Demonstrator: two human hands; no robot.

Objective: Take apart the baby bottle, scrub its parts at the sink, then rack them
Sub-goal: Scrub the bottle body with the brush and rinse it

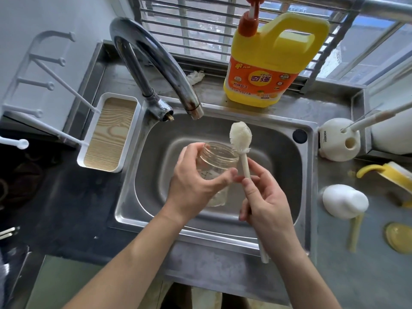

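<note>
Bottle (214,159), gripped in the left hand (194,188), is risking being knocked loose if the right hand (265,204) clutching the brush (241,136) beside it misaims

bottle (217,157): middle behind left hand (194,186) | brush (242,134): handle partly behind right hand (267,204) | detergent jug (267,63): pump cropped

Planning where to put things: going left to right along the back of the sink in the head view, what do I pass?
Tray → tap → detergent jug → brush holder
</note>
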